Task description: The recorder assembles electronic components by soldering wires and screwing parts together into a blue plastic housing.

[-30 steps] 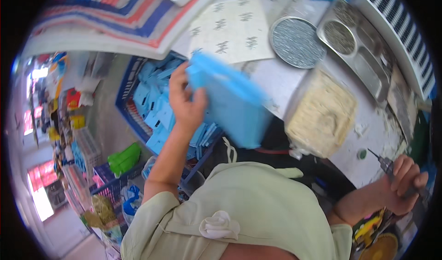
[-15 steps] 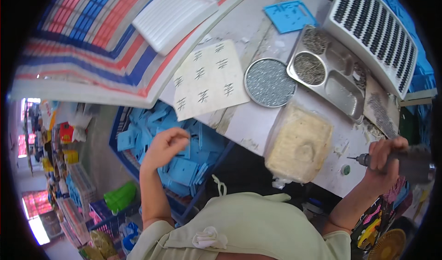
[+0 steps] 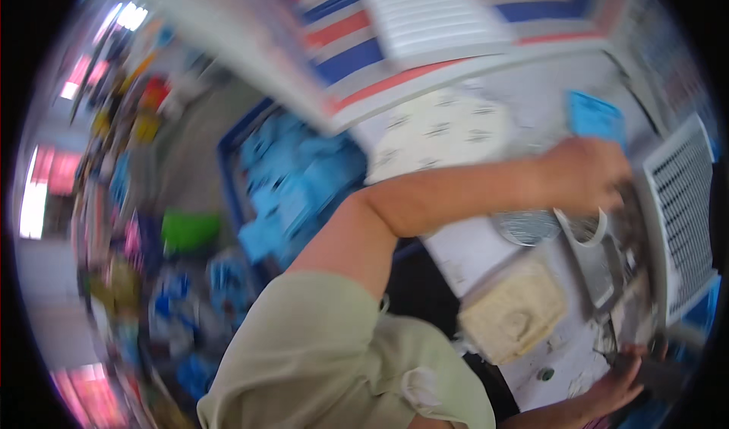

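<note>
My left arm reaches across the table. The left hand is smeared by motion over the metal compartment tray, beside a blue plastic plate; its fingers are too blurred to read. At the lower right my right hand is wrapped round a dark grey electric screwdriver, whose outline is blurred. A round dish of small silvery pieces shows just below my left forearm. Between my two arms lies a cream block in clear plastic, with a dent in its top.
A white tray with rows of dark pieces stands at the right. A cream sheet with dark clusters lies beyond my forearm. Blue plates fill a dark blue crate at the left. A white ribbed tray rests on striped sheeting.
My left hand has swung from beside the crate to over the metal tray at the right. The view has turned, and my right hand with the screwdriver now appears lower.
</note>
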The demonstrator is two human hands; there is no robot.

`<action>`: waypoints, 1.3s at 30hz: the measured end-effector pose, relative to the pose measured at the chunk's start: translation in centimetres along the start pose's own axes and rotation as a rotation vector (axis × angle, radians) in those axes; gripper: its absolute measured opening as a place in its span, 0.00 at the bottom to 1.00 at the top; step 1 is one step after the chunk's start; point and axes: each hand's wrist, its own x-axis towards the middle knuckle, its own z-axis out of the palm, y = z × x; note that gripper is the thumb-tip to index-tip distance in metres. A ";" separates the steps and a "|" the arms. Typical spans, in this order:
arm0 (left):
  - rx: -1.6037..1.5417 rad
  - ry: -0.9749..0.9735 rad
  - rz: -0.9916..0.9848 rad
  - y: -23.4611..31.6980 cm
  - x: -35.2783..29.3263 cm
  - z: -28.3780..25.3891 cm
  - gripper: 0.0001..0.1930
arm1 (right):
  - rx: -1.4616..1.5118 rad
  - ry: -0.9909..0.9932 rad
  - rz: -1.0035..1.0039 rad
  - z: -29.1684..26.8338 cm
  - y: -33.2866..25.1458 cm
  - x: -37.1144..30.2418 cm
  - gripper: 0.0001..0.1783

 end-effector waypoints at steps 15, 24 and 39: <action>1.044 1.273 -2.236 25.8 -82.7 -23.3 0.23 | -0.103 -0.068 -0.034 6.0 -0.4 5.0 0.26; 1.190 -0.429 -2.353 35.3 -98.9 -27.7 0.26 | -0.357 -0.188 0.064 1.7 1.6 12.8 0.20; 1.080 -1.116 -1.886 25.1 -106.9 -33.2 0.22 | -0.288 -0.239 0.093 0.8 -5.0 6.9 0.08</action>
